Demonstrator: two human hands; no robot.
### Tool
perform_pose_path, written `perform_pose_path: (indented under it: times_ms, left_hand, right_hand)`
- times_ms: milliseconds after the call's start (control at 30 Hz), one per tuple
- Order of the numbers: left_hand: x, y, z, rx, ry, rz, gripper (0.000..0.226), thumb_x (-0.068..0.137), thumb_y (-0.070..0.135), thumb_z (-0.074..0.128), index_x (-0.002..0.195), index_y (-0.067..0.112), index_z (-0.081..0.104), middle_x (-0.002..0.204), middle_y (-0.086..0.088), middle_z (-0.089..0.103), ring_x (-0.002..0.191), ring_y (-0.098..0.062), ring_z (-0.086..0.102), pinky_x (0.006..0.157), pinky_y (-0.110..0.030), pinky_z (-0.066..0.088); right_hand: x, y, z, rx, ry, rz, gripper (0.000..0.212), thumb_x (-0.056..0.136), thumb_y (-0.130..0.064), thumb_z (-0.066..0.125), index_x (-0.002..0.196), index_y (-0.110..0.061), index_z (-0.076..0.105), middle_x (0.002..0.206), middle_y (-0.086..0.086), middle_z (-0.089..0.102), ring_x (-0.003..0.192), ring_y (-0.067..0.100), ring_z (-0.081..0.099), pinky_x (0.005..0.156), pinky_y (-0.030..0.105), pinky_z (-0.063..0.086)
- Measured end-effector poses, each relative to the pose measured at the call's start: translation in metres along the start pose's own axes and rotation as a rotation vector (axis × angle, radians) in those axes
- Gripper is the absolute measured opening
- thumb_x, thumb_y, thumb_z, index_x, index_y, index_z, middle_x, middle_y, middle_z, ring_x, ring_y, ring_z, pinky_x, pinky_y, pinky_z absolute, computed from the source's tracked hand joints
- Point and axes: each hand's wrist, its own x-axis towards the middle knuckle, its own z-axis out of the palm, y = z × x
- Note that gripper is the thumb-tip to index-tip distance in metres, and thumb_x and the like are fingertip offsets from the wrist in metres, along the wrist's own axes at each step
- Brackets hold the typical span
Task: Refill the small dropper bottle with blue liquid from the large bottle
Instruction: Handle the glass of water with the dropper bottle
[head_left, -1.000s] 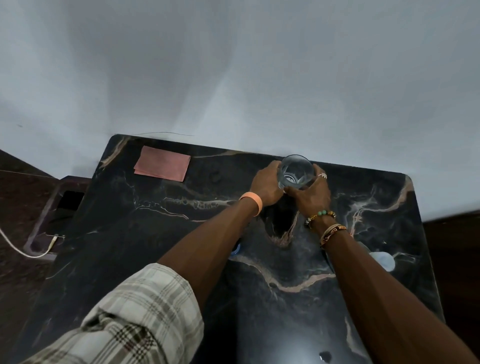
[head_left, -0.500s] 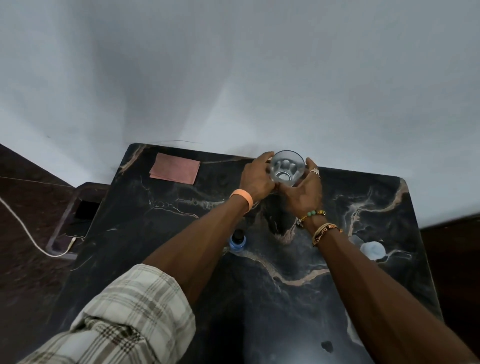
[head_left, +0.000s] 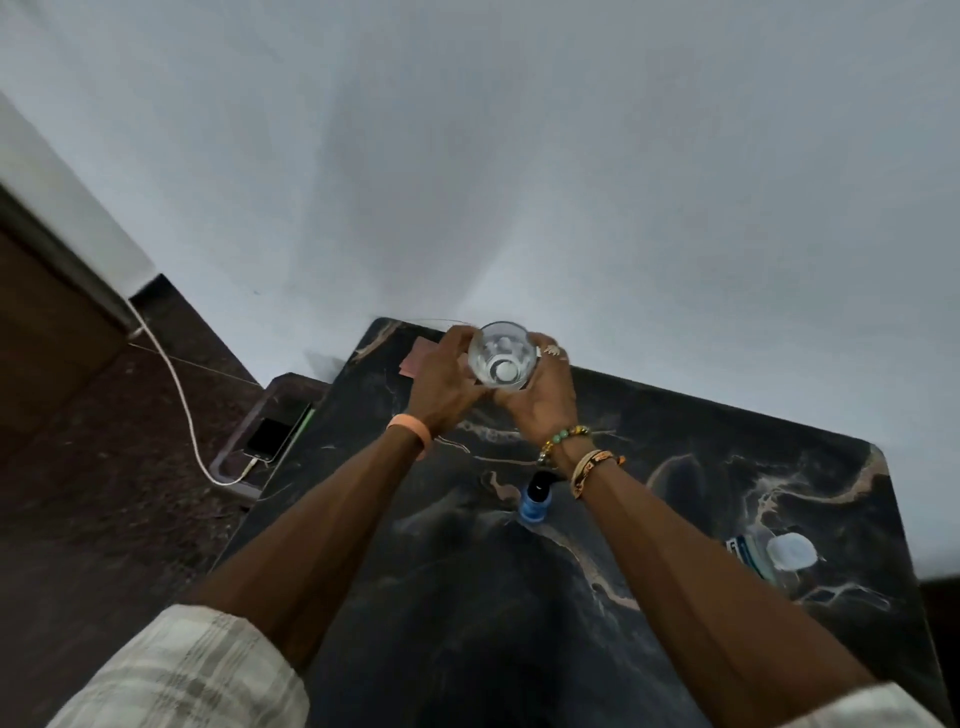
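A phone charges on a low stand left of the table. The left hand and right hand both wrap a clear glass, held up over the table's far edge. A loose two-handed hold could let the glass slip and break on the stone. The small dropper bottle, blue with a dark top, stands beneath the right wrist, where a lowered forearm might topple it. The large bottle stands far right; its label is too blurred to read.
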Motion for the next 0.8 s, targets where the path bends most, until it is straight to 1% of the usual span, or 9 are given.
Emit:
perform_pose_path:
  times_ms: [33,133,167,233,367,467,567,700,800]
  left_hand:
    - [-0.009,-0.006,-0.011,0.02,0.016,-0.014,0.073,0.061,0.029,0.092,0.121,0.013,0.053,0.111,-0.002,0.064,0.096,-0.017,0.064,0.078,-0.012,0.051]
    - [-0.037,-0.026,-0.035,0.022,0.024,-0.043,0.068,0.061,0.039,0.089,0.115,0.022,0.051,0.113,0.002,0.065,0.098,-0.014,0.065,0.087,-0.026,0.055]
    - [-0.045,-0.033,-0.039,0.03,0.025,-0.059,0.067,0.061,0.037,0.089,0.115,0.024,0.05,0.114,0.002,0.065,0.1,-0.016,0.065,0.09,-0.031,0.055]
    - [-0.062,-0.048,-0.046,0.057,0.043,-0.116,0.067,0.062,0.032,0.091,0.115,0.022,0.051,0.117,-0.003,0.066,0.103,-0.019,0.065,0.093,-0.037,0.055]
    - [-0.087,-0.074,-0.045,0.111,0.07,-0.196,0.073,0.064,0.035,0.09,0.123,0.017,0.051,0.117,-0.004,0.066,0.103,-0.017,0.064,0.094,-0.037,0.054]
    - [-0.099,-0.084,-0.037,0.1,0.06,-0.21,0.081,0.069,0.035,0.088,0.136,0.012,0.047,0.13,-0.007,0.062,0.115,-0.02,0.061,0.105,-0.039,0.048]
    - [-0.105,-0.09,-0.026,0.115,0.046,-0.192,0.069,0.073,0.032,0.085,0.132,0.014,0.052,0.126,-0.005,0.064,0.113,-0.017,0.061,0.105,-0.037,0.047]
    - [-0.111,-0.097,-0.012,0.08,0.038,-0.222,0.067,0.071,0.029,0.087,0.128,0.017,0.054,0.121,-0.001,0.066,0.109,-0.014,0.063,0.101,-0.033,0.049]
    - [-0.113,-0.104,-0.004,0.056,0.031,-0.24,0.066,0.071,0.029,0.087,0.127,0.018,0.054,0.118,0.002,0.066,0.105,-0.012,0.063,0.098,-0.03,0.05]
  right_hand:
    - [-0.006,-0.005,0.011,0.011,-0.058,0.024,0.074,0.055,-0.026,0.092,0.117,-0.016,0.055,0.108,0.001,0.063,0.096,0.018,0.062,0.079,0.032,0.057]
    - [-0.024,-0.009,0.042,0.028,-0.178,0.069,0.082,0.059,-0.027,0.092,0.127,-0.017,0.047,0.114,0.003,0.062,0.101,0.02,0.062,0.084,0.034,0.056]
    - [-0.031,-0.008,0.05,0.028,-0.2,0.072,0.083,0.061,-0.027,0.091,0.13,-0.016,0.047,0.115,0.003,0.062,0.102,0.02,0.062,0.085,0.035,0.056]
    - [-0.043,-0.008,0.066,0.011,-0.247,0.078,0.083,0.064,-0.026,0.089,0.133,-0.015,0.045,0.117,0.003,0.063,0.104,0.021,0.062,0.088,0.039,0.055]
    - [-0.061,0.0,0.088,-0.014,-0.305,0.077,0.071,0.064,-0.024,0.088,0.124,-0.016,0.05,0.113,0.003,0.063,0.101,0.019,0.062,0.088,0.039,0.055]
    - [-0.071,0.011,0.095,-0.036,-0.336,0.083,0.073,0.064,-0.023,0.089,0.126,-0.016,0.051,0.115,0.002,0.062,0.103,0.017,0.06,0.091,0.038,0.054]
    - [-0.076,0.022,0.096,-0.047,-0.349,0.11,0.074,0.063,-0.024,0.089,0.127,-0.018,0.051,0.115,0.0,0.063,0.104,0.016,0.062,0.091,0.037,0.054]
    - [-0.078,0.034,0.095,-0.056,-0.386,0.145,0.072,0.067,-0.02,0.085,0.129,-0.018,0.049,0.118,0.001,0.064,0.107,0.019,0.062,0.093,0.04,0.053]
    - [-0.08,0.039,0.094,-0.062,-0.398,0.155,0.069,0.068,-0.019,0.085,0.126,-0.019,0.049,0.116,0.0,0.064,0.106,0.018,0.063,0.093,0.039,0.053]
